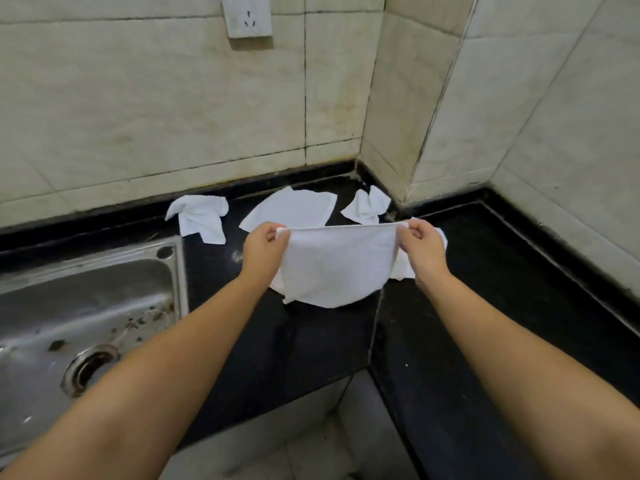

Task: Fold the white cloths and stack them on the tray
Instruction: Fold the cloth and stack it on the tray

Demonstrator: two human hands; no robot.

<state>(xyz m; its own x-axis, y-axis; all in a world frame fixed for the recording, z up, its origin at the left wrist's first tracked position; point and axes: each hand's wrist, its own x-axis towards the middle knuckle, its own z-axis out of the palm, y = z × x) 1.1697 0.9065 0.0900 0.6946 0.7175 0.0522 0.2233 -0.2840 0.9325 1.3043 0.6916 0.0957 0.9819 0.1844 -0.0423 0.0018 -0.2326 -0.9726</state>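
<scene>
I hold a white cloth (337,265) stretched out above the black counter. My left hand (263,249) pinches its upper left corner and my right hand (422,249) pinches its upper right corner. The cloth hangs down from its taut top edge. Another white cloth (403,270) lies partly hidden under it and behind my right hand. Farther back a flat white cloth (294,209) lies on the counter. A crumpled cloth (201,216) lies to its left, and a small crumpled one (367,206) sits in the corner. No tray is in view.
A steel sink (69,306) with a drain fills the left side. The black counter (485,306) turns an L-shaped corner along tiled walls. A wall socket (246,15) sits high on the back wall. The floor shows below the counter's inner edge.
</scene>
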